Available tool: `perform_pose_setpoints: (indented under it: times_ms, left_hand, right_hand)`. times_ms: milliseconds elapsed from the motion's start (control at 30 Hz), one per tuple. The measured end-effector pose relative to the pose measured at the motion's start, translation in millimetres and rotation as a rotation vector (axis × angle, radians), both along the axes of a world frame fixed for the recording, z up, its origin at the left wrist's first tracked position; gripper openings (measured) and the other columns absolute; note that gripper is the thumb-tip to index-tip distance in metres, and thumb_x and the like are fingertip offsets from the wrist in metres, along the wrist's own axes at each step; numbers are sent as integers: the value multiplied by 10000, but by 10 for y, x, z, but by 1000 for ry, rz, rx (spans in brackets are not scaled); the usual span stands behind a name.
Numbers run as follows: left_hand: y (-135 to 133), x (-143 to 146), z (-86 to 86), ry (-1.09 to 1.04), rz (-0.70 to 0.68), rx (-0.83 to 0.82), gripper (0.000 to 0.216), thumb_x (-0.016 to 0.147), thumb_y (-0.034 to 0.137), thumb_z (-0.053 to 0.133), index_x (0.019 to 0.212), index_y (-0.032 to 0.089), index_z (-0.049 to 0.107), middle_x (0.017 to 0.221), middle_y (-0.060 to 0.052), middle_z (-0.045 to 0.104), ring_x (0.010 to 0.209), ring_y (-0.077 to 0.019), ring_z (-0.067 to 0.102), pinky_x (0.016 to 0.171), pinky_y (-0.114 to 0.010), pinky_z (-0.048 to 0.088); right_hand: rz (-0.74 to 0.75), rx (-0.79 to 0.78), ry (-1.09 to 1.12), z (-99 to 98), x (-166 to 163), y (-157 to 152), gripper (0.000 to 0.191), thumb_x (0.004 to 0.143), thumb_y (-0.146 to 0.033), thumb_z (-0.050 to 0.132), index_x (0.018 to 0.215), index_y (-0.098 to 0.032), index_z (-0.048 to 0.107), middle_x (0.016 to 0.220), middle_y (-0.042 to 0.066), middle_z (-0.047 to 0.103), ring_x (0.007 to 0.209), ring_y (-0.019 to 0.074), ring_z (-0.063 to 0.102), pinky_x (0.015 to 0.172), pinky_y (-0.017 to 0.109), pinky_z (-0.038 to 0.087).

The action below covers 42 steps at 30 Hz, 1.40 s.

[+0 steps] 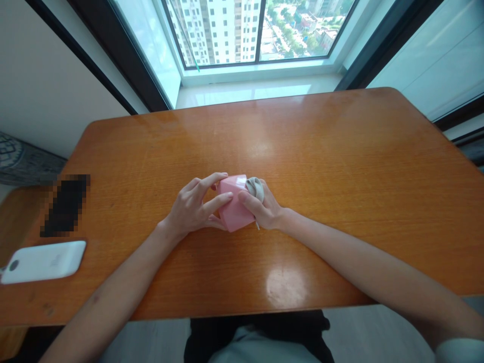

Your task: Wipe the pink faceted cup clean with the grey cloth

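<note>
A small pink faceted container (233,205) rests on the orange wooden table (340,166) near its middle. My left hand (194,206) grips its left side, fingers laid over the top and front. My right hand (264,205) holds a crumpled grey cloth (256,187) pressed against the container's upper right edge, thumb on the pink surface. Whether the cloth goes inside the container is hidden.
A white flat device (44,261) lies at the table's left front corner, with a blurred black object (65,204) just behind it. A window (257,30) over city buildings stands beyond the far edge. A patterned cushion (22,161) sits at the left.
</note>
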<state>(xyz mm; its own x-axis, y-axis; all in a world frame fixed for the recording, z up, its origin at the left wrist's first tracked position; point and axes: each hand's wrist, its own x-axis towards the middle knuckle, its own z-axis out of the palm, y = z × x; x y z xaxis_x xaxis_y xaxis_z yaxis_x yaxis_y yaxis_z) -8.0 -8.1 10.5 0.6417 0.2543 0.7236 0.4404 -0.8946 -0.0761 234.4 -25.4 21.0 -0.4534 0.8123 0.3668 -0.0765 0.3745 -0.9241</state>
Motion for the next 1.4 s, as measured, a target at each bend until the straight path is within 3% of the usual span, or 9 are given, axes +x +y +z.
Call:
perform_pose_setpoints:
  times_ms: [167, 267, 533, 700, 867, 1100, 1267, 1400]
  left_hand:
    - [-33, 18, -19, -14, 58, -29, 685, 1047, 812, 578, 1524, 324, 524, 1436, -191, 729, 636, -115, 624, 551, -243, 496]
    - [-49, 28, -36, -39, 76, -57, 709, 1026, 843, 581, 1516, 332, 534, 1435, -177, 741, 587, -87, 599, 512, -222, 420]
    - [-62, 49, -55, -98, 26, -162, 733, 1006, 834, 637, 1527, 329, 535, 1475, -181, 719, 692, -111, 697, 530, -210, 416]
    - [-95, 88, -32, -151, 14, -216, 638, 987, 694, 741, 1435, 269, 578, 1457, -182, 720, 625, -88, 668, 516, -208, 449]
    - [-104, 94, -23, -169, -6, -301, 758, 909, 763, 812, 1446, 282, 579, 1488, -184, 702, 715, -126, 740, 550, -215, 510]
    - [-105, 106, -17, -227, -59, -400, 1042, 698, 742, 995, 1528, 296, 550, 1498, -198, 690, 1129, -294, 809, 617, -250, 603]
    - [-155, 160, -36, -314, -59, -583, 1132, 589, 718, 1055, 1527, 308, 571, 1525, -196, 653, 1159, -307, 791, 626, -284, 640]
    - [-183, 206, -21, -376, -82, -685, 1140, 525, 705, 1080, 1477, 302, 598, 1468, -163, 681, 1061, -246, 782, 616, -249, 628]
  right_hand:
    - [-13, 3, -8, -35, 7, 8, 484, 1081, -538, 576, 713, -235, 493, 613, -61, 419, 550, 109, 398, 523, 275, 322]
    - [-29, -12, -40, -53, 9, 9, 519, 1077, -593, 558, 700, -246, 475, 610, -57, 407, 551, 119, 395, 517, 285, 324]
    - [-57, 61, -14, -13, -7, -1, 524, 1079, -581, 562, 691, -245, 460, 594, -69, 397, 534, 107, 382, 530, 278, 349]
    - [-74, 78, -49, -14, -4, 6, 508, 1064, -589, 552, 697, -249, 467, 589, -64, 409, 542, 116, 399, 540, 287, 377]
    - [-80, 76, -47, -39, 3, 8, 474, 1059, -583, 555, 729, -248, 504, 606, -55, 447, 556, 131, 434, 542, 294, 399]
    - [-67, 90, -10, -48, 19, -7, 443, 1049, -526, 600, 727, -226, 554, 598, -45, 491, 553, 129, 470, 547, 288, 414]
    - [-86, 57, 16, -48, 15, -14, 445, 1030, -581, 635, 805, -196, 646, 669, -13, 593, 615, 143, 556, 581, 280, 474]
    - [-45, 38, 71, -55, 23, -15, 393, 1032, -549, 675, 925, -177, 745, 739, 15, 671, 645, 148, 595, 580, 266, 483]
